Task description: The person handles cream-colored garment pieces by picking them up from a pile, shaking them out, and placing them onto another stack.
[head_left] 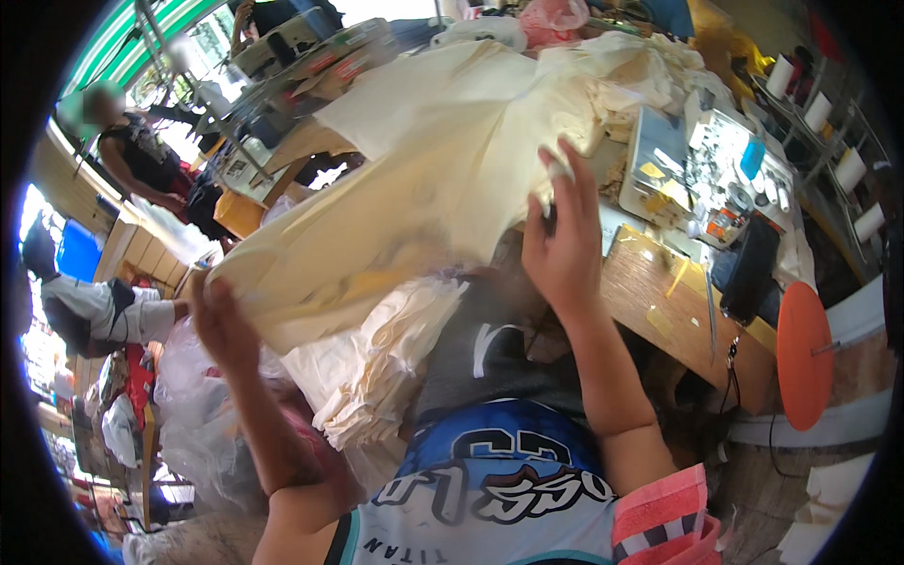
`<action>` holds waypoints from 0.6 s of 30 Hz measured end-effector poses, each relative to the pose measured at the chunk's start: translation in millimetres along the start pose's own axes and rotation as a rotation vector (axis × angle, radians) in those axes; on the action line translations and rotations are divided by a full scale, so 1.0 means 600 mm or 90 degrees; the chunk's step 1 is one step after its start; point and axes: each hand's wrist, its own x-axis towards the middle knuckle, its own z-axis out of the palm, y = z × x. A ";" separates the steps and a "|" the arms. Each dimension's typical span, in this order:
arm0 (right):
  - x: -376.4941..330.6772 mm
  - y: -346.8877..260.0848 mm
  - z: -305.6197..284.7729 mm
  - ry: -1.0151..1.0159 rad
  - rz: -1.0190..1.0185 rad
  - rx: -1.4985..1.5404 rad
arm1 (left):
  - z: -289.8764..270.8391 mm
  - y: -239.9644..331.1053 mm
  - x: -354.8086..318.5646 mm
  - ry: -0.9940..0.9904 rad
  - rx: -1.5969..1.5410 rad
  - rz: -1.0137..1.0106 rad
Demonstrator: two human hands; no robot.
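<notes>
A wide piece of cream cloth [405, 198] stretches across in front of me, from my left side up to the far worktable. My left hand [224, 325] is closed on its near left edge and holds it raised; the fingers are a little blurred. At the cloth's right side is my right hand [568, 231], fingers stretched up and thumb apart, with a pale band round one finger. Something small and dark shows between thumb and fingers; I cannot make out what. Below the cloth, a gathered pile of cream fabric [372, 372] lies beside my lap.
At right, a wooden board [659, 292] joins a sewing machine bed [654, 155] and a tray of small parts [744, 165]. An orange disc [805, 356] stands nearby. Thread cones [849, 171] line a rack. Clear plastic bags [202, 414] sit at left; two people are beyond.
</notes>
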 end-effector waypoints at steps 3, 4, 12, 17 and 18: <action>0.080 -0.010 0.031 -0.106 0.112 0.208 | -0.102 0.026 -0.007 0.185 0.020 -0.072; 0.096 -0.002 0.058 -0.174 0.060 0.262 | -0.151 0.050 -0.004 0.133 0.094 -0.030; 0.132 -0.069 0.133 -0.657 0.079 0.493 | -0.329 0.128 -0.026 0.171 0.170 -0.038; 0.172 -0.039 0.122 -0.571 0.293 0.869 | -0.361 0.047 0.007 -0.168 0.153 -0.068; 0.177 -0.042 0.155 -0.541 0.339 0.824 | -0.335 -0.011 0.043 -0.277 0.181 -0.091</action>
